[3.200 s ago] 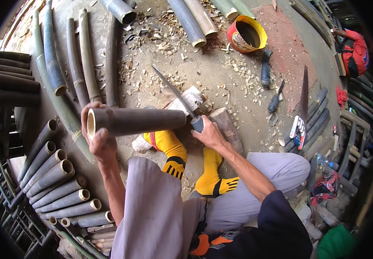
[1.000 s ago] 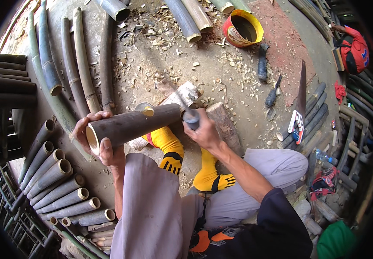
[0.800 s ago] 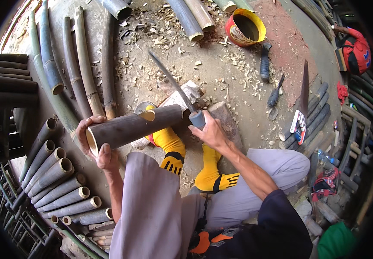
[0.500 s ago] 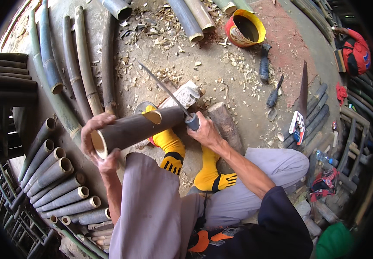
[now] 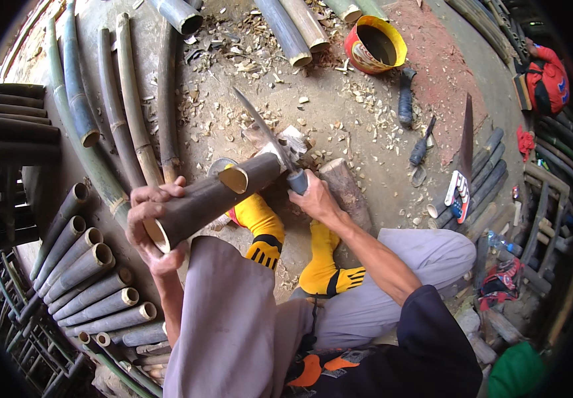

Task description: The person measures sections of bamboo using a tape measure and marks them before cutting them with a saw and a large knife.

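A dark bamboo tube (image 5: 200, 207) lies slantwise above my feet, its hollow end toward my left knee. Around that end my left hand (image 5: 145, 222) is closed, fingers over the top and thumb by the rim. An oval notch is cut in the tube's upper side. My right hand (image 5: 317, 201) grips the dark handle of a long knife (image 5: 258, 121). Its blade lies against or just beside the tube's far end, where a pale cut patch shows. Close to that end is a pale wood block (image 5: 293, 139), partly hidden.
Bamboo poles (image 5: 142, 132) lie at the far left, with several cut tubes (image 5: 100, 252) nearer. A short log (image 5: 346, 192) sits beyond my right hand. Farther right are a handsaw (image 5: 462, 159), a wrapped tool (image 5: 421, 149) and a yellow-rimmed tub (image 5: 376, 45). Chips litter the floor.
The knife blade has swung to the right and turned its flat side more into view. The tube has shifted slightly, my left fingers have moved along it, and a pale patch now shows at its far end.
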### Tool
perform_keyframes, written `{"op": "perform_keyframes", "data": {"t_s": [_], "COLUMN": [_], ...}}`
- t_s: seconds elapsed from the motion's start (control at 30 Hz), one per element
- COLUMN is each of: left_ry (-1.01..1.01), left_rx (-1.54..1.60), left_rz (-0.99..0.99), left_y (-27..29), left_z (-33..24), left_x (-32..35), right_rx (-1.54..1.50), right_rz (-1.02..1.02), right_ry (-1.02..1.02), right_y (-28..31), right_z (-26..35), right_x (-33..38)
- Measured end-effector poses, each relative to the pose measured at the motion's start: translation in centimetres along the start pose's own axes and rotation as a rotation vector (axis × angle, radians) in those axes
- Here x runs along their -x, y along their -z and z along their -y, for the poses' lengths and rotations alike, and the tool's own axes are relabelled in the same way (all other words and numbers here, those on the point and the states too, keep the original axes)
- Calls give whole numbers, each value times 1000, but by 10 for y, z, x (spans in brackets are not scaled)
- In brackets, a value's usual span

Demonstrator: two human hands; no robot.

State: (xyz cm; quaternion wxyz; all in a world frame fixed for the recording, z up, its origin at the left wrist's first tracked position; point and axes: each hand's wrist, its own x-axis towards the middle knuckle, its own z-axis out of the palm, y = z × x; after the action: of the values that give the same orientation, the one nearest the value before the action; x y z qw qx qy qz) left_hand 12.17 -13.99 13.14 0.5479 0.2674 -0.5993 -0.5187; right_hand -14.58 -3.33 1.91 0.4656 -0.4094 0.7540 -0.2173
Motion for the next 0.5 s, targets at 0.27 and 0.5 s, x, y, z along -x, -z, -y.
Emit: {"op": "perform_keyframes", "data": {"t_s": [0.27,0.5], "left_ry": [97,102], "left_rx": [-151,-155], "left_rz": [58,149], "left_y": [31,8], "left_z": [-15,-24], "left_x": [15,-8], "right_rx": [-165,96], "right_rz": [-308,-48], "right_ry": [552,195], "right_y": [26,11], "right_z": [65,5], "right_x": [38,5]}}
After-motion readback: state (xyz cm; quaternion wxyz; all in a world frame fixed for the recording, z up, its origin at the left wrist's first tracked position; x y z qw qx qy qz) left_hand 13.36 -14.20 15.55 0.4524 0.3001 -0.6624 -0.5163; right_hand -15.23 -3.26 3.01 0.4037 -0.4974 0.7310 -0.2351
